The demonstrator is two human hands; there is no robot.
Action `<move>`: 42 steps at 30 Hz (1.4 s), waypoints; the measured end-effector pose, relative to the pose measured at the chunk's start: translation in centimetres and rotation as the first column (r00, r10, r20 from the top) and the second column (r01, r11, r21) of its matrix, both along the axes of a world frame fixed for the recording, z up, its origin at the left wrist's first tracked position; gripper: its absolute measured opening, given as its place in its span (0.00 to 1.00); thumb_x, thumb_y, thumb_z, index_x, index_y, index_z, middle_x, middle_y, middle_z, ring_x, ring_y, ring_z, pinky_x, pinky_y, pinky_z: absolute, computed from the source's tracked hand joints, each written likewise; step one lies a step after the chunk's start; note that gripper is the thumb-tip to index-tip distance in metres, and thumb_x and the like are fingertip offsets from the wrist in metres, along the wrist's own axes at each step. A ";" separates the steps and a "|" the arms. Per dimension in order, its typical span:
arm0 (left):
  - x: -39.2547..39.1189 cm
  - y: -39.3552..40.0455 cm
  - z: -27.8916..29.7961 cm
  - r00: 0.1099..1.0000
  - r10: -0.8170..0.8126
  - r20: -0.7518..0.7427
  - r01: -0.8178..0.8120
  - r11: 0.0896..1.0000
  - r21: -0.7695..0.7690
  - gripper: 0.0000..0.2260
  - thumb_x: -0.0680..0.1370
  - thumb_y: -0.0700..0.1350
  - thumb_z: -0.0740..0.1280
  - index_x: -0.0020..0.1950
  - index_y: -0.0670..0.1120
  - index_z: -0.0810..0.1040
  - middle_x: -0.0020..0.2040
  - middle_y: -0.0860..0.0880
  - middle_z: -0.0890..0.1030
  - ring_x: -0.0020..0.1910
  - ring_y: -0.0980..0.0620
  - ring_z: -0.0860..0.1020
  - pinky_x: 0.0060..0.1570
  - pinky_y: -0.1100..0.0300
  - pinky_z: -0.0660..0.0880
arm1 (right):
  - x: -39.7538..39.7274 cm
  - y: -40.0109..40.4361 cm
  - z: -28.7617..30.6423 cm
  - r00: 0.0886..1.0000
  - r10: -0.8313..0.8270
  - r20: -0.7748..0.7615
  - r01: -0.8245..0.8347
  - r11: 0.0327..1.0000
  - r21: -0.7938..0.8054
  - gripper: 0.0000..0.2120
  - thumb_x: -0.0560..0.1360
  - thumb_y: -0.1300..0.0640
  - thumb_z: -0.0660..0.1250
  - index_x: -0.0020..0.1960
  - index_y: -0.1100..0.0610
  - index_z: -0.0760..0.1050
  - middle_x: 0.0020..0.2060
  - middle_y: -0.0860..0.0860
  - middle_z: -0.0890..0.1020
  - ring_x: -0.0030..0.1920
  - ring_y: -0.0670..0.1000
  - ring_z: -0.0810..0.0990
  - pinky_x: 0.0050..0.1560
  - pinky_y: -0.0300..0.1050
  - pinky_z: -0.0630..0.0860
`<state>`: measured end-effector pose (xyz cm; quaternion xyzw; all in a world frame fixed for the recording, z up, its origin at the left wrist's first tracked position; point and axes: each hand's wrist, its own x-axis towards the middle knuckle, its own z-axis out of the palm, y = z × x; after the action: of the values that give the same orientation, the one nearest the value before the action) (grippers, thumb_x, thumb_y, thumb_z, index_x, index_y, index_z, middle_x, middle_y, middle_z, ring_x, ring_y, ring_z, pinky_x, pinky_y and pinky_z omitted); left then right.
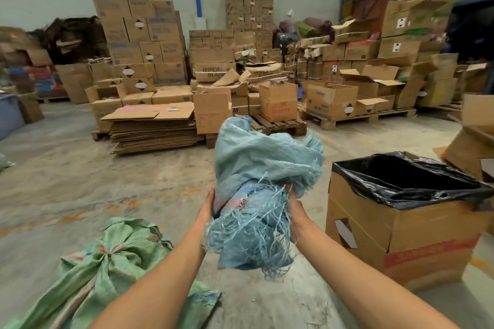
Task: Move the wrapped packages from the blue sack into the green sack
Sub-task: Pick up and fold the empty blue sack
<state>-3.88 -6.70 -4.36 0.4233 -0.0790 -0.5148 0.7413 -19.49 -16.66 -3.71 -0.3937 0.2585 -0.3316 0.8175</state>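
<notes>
A crumpled blue woven sack (256, 168) with a frayed, stringy edge is held up in front of me, off the floor. My left hand (208, 205) grips its left side and my right hand (295, 204) grips its right side; both sets of fingers are hidden in the folds. The green sack (112, 256) lies bulging on the concrete floor at the lower left, its mouth tied in a knot. No wrapped package shows.
A cardboard box lined with a black bin bag (406, 179) stands open at my right. Pallets of flattened cardboard (152, 131) and stacked cartons (248, 2) fill the back. More boxes (475, 141) crowd the far right.
</notes>
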 end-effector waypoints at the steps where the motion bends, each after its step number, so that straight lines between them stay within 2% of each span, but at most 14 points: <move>1: 0.1 -0.2 0.2 1.000 -0.006 0.009 0.007 0.999 -0.052 0.29 0.79 0.62 0.57 0.69 0.43 0.73 0.68 0.42 0.75 0.53 0.41 0.79 0.50 0.48 0.75 | 0.3 0.4 -0.2 0.998 0.065 0.007 -0.065 0.997 0.035 0.40 0.59 0.34 0.74 0.61 0.61 0.77 0.54 0.61 0.84 0.52 0.61 0.83 0.51 0.54 0.81; 7: -0.5 2.0 0.9 0.959 -0.282 0.029 0.284 0.952 -0.119 0.39 0.66 0.68 0.72 0.65 0.41 0.79 0.66 0.37 0.77 0.66 0.37 0.75 0.67 0.39 0.69 | -0.4 -0.1 1.1 0.986 0.127 -0.105 -0.124 0.992 0.037 0.09 0.75 0.58 0.70 0.41 0.63 0.73 0.29 0.58 0.80 0.30 0.55 0.81 0.25 0.38 0.76; 10: -0.6 1.4 1.2 0.944 -0.223 0.242 0.231 0.973 -0.002 0.34 0.62 0.58 0.80 0.63 0.42 0.80 0.58 0.39 0.82 0.56 0.42 0.82 0.56 0.48 0.78 | -1.0 -0.1 1.0 0.974 0.061 -0.217 -0.068 0.997 -0.026 0.11 0.80 0.63 0.58 0.38 0.61 0.70 0.21 0.54 0.78 0.21 0.47 0.78 0.20 0.36 0.73; 13: -1.5 0.8 2.0 0.906 -0.164 0.390 0.145 0.986 0.078 0.18 0.72 0.47 0.71 0.60 0.41 0.80 0.47 0.42 0.85 0.42 0.47 0.85 0.39 0.58 0.81 | -1.5 -0.3 0.1 0.935 0.135 -0.328 -0.153 0.988 -0.028 0.16 0.83 0.58 0.57 0.40 0.62 0.74 0.30 0.56 0.82 0.25 0.49 0.81 0.27 0.40 0.78; 16: -1.1 0.2 2.0 0.903 -0.110 0.414 0.065 0.990 0.122 0.13 0.75 0.42 0.69 0.58 0.39 0.81 0.48 0.40 0.84 0.43 0.45 0.84 0.42 0.56 0.81 | -2.8 -0.8 0.7 0.874 0.140 -0.466 -0.200 0.976 -0.081 0.12 0.81 0.51 0.62 0.49 0.60 0.76 0.38 0.55 0.83 0.35 0.52 0.82 0.32 0.42 0.78; 21: -0.4 -0.3 2.1 0.921 0.167 0.352 -0.226 0.965 0.131 0.27 0.64 0.45 0.79 0.60 0.38 0.79 0.52 0.38 0.84 0.49 0.40 0.84 0.48 0.45 0.82 | -5.4 -2.6 1.6 0.901 -0.009 -0.433 -0.099 0.969 -0.226 0.32 0.62 0.42 0.76 0.61 0.52 0.72 0.59 0.55 0.76 0.54 0.55 0.75 0.50 0.53 0.74; 24: -1.4 -0.3 3.1 0.757 0.356 0.548 -0.559 0.787 0.261 0.26 0.63 0.49 0.78 0.57 0.40 0.77 0.51 0.42 0.82 0.50 0.41 0.82 0.52 0.49 0.80 | -6.7 -3.2 2.9 0.913 -0.149 -0.379 0.008 0.937 -0.348 0.41 0.59 0.43 0.74 0.69 0.50 0.64 0.65 0.56 0.70 0.62 0.56 0.70 0.56 0.55 0.69; 26: -2.1 -0.1 3.7 0.636 0.241 0.733 -0.648 0.683 0.338 0.26 0.63 0.52 0.77 0.57 0.42 0.78 0.55 0.41 0.82 0.53 0.39 0.80 0.55 0.50 0.78 | -6.9 -2.4 4.0 0.907 -0.329 -0.262 0.092 0.763 -0.640 0.37 0.68 0.48 0.75 0.71 0.46 0.60 0.64 0.55 0.70 0.61 0.54 0.71 0.53 0.47 0.69; 29: -3.0 0.1 4.2 0.430 -0.083 0.899 -0.647 0.666 0.371 0.26 0.61 0.56 0.75 0.55 0.47 0.80 0.53 0.44 0.83 0.53 0.41 0.81 0.52 0.54 0.77 | -5.8 -0.5 5.5 0.913 -0.399 -0.087 -0.064 0.072 -0.995 0.40 0.66 0.39 0.75 0.72 0.40 0.60 0.67 0.48 0.67 0.67 0.50 0.66 0.63 0.49 0.68; 31: -3.8 0.2 4.6 0.309 -0.155 0.938 -0.561 0.767 0.311 0.27 0.56 0.56 0.75 0.53 0.50 0.81 0.49 0.47 0.84 0.50 0.44 0.82 0.48 0.57 0.78 | -4.9 -0.6 6.2 0.817 -0.519 -0.254 -0.446 -0.287 -0.848 0.49 0.61 0.25 0.67 0.76 0.33 0.49 0.77 0.46 0.54 0.78 0.53 0.49 0.74 0.62 0.49; 32: -4.1 0.3 4.9 0.302 -0.124 0.945 -0.473 0.841 0.262 0.26 0.55 0.54 0.76 0.52 0.51 0.81 0.47 0.50 0.85 0.48 0.47 0.83 0.47 0.56 0.79 | -4.5 -1.3 6.4 0.736 -0.591 -0.331 -0.592 -0.323 -0.739 0.51 0.60 0.23 0.64 0.76 0.31 0.42 0.79 0.44 0.47 0.79 0.53 0.42 0.72 0.68 0.40; 34: -4.2 0.9 5.6 0.394 -0.061 0.917 -0.225 0.961 0.161 0.23 0.59 0.43 0.81 0.53 0.48 0.82 0.46 0.51 0.86 0.47 0.50 0.84 0.48 0.55 0.82 | -5.1 -3.0 6.6 0.648 -0.604 -0.464 -0.685 -0.194 -0.702 0.51 0.62 0.26 0.67 0.75 0.30 0.39 0.79 0.44 0.50 0.78 0.51 0.46 0.70 0.76 0.40; 37: -3.5 2.4 7.1 0.474 -0.172 0.863 0.131 0.984 0.123 0.23 0.64 0.35 0.80 0.57 0.40 0.81 0.51 0.44 0.86 0.50 0.46 0.84 0.54 0.50 0.81 | -7.6 -4.3 6.5 0.735 -0.393 -0.553 -0.564 0.100 -0.820 0.41 0.63 0.32 0.72 0.72 0.33 0.59 0.65 0.42 0.75 0.66 0.48 0.73 0.67 0.66 0.67; 42: -3.9 2.7 8.3 0.505 -0.327 0.798 0.354 0.922 0.154 0.29 0.60 0.39 0.80 0.60 0.41 0.77 0.54 0.40 0.84 0.53 0.41 0.83 0.54 0.49 0.78 | -10.5 -2.1 6.0 0.772 -0.019 -0.635 -0.568 0.429 -0.703 0.50 0.61 0.48 0.83 0.75 0.43 0.59 0.65 0.45 0.75 0.64 0.46 0.76 0.67 0.51 0.72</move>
<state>-7.76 -4.04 3.93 0.5760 -0.4979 -0.3977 0.5120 -30.02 -18.81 2.34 -0.8667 0.2064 -0.1386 0.4324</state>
